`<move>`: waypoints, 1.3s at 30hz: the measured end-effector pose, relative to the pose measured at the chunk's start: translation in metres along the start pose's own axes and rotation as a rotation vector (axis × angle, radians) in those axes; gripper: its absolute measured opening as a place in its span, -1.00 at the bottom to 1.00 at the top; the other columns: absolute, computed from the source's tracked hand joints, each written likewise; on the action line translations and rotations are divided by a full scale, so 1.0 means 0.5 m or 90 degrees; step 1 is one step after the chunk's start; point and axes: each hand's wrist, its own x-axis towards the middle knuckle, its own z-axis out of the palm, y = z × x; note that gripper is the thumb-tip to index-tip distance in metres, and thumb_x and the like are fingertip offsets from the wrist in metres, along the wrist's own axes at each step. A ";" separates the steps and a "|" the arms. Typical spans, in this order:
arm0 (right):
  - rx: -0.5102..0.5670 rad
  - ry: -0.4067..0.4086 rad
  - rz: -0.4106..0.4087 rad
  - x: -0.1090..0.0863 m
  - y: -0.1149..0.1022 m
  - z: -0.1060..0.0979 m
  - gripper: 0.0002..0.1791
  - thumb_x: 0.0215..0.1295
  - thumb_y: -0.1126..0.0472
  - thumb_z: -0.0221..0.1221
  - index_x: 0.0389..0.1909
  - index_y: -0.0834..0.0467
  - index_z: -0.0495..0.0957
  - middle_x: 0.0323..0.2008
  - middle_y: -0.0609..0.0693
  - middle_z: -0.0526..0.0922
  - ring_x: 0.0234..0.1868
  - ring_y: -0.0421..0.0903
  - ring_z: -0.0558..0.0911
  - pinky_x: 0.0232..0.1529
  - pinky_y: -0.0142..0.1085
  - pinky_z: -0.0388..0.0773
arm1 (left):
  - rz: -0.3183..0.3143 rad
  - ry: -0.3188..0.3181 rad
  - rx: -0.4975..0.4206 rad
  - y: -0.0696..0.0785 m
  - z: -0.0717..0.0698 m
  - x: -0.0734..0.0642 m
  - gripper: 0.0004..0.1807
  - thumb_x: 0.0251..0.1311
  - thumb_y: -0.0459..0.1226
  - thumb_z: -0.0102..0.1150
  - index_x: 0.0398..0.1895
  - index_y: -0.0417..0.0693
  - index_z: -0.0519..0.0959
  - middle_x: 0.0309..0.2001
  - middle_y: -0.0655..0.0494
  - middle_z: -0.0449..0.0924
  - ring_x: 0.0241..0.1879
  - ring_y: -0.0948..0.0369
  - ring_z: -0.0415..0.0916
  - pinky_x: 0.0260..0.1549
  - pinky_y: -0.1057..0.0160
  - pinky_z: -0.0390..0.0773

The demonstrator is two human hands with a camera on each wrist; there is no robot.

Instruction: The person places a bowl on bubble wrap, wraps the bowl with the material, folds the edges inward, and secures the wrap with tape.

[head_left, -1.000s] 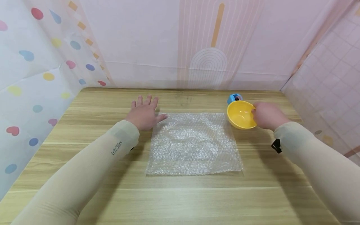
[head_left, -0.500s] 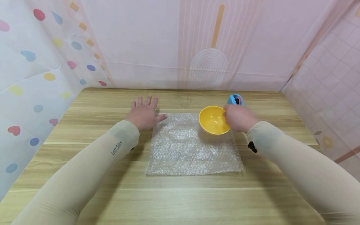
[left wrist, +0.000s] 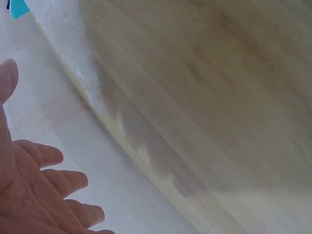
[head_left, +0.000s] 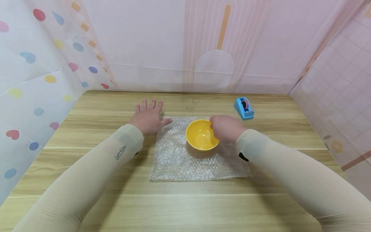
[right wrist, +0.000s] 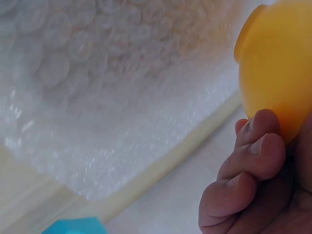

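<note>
A yellow bowl (head_left: pixel 201 135) hangs over the middle of the bubble wrap sheet (head_left: pixel 185 169) in the head view, tilted slightly toward me. My right hand (head_left: pixel 228 129) pinches its right rim. In the right wrist view the bowl (right wrist: pixel 278 63) shows its outer wall and foot, with curled fingers (right wrist: pixel 258 151) against it and the bubble wrap (right wrist: pixel 112 97) beneath. My left hand (head_left: pixel 147 120) is spread with straight fingers by the sheet's far left corner, its thumb reaching over that corner. The left wrist view shows this hand's palm side (left wrist: pixel 39 190) and holds nothing.
A blue tape dispenser (head_left: pixel 244 109) with a pinkish roll stands at the back right, beyond the sheet. The wood-grain table (head_left: pixel 185 209) ends at a patterned back wall (head_left: pixel 150 48), with more patterned walls on both sides.
My right hand has carried the bowl leftward and nearer, from beside the sheet's right edge to over its middle. The tape dispenser has come into full view. My left hand has stayed put.
</note>
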 end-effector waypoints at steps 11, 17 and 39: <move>0.015 -0.020 0.019 0.011 -0.028 0.014 -0.76 0.59 0.14 0.10 0.09 0.16 0.60 -0.16 0.01 0.74 -0.25 -0.03 0.64 -0.03 -0.19 0.72 | -0.007 -0.013 -0.002 0.002 0.000 0.001 0.07 0.44 0.36 -0.08 0.73 -0.07 -0.14 0.71 -0.26 -0.24 0.65 -0.41 -0.45 0.57 -0.47 -0.35; 0.001 -0.017 0.021 0.021 -0.026 0.025 -0.74 0.61 0.12 0.08 0.12 0.14 0.59 -0.15 0.00 0.74 -0.24 -0.04 0.63 -0.04 -0.20 0.71 | -0.006 -0.011 0.003 0.006 -0.001 -0.002 0.05 0.46 0.35 -0.09 0.73 -0.08 -0.12 0.71 -0.26 -0.22 0.66 -0.40 -0.42 0.58 -0.46 -0.32; -0.022 -0.023 0.029 0.018 -0.034 0.027 -0.67 0.54 0.18 0.14 0.24 0.09 0.59 -0.01 0.02 0.76 -0.15 -0.03 0.64 0.15 -0.08 0.71 | -0.001 -0.024 0.017 0.008 0.001 0.001 0.02 0.47 0.30 -0.03 0.71 -0.13 -0.05 0.69 -0.26 -0.08 0.66 -0.38 -0.27 0.58 -0.47 -0.30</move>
